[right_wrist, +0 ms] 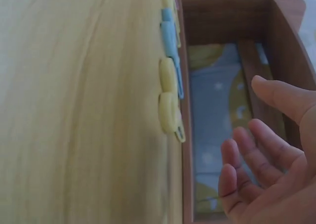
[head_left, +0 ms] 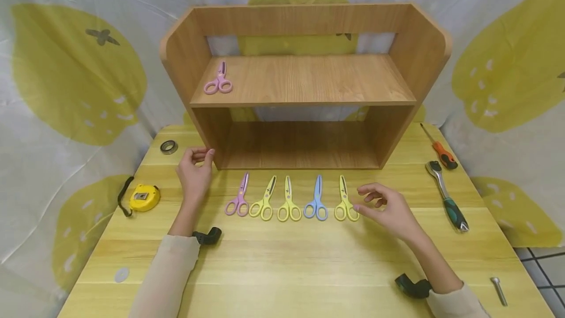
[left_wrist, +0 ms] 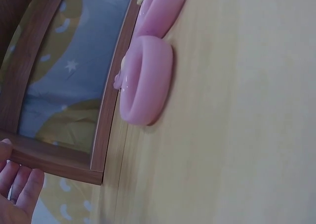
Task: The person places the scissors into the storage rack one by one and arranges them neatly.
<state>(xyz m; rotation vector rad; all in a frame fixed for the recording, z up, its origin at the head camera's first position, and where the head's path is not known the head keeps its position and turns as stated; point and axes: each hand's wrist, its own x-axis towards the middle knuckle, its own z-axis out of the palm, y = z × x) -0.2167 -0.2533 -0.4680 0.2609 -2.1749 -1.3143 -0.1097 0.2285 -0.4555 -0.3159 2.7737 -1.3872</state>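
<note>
since one pair of pink scissors lies near the front left corner of the wooden shelf's upper board, looks like an early stage: one placed, five probably left. those form a row on the table, between shelf and near edge: second pink pair, left yellow pair, middle yellow pair, blue pair, right yellow pair. hands apart: right hand loose, holding nothing, just beside the right yellow pair; left hand at shelf's left panel, can't tell if gripping.
</note>
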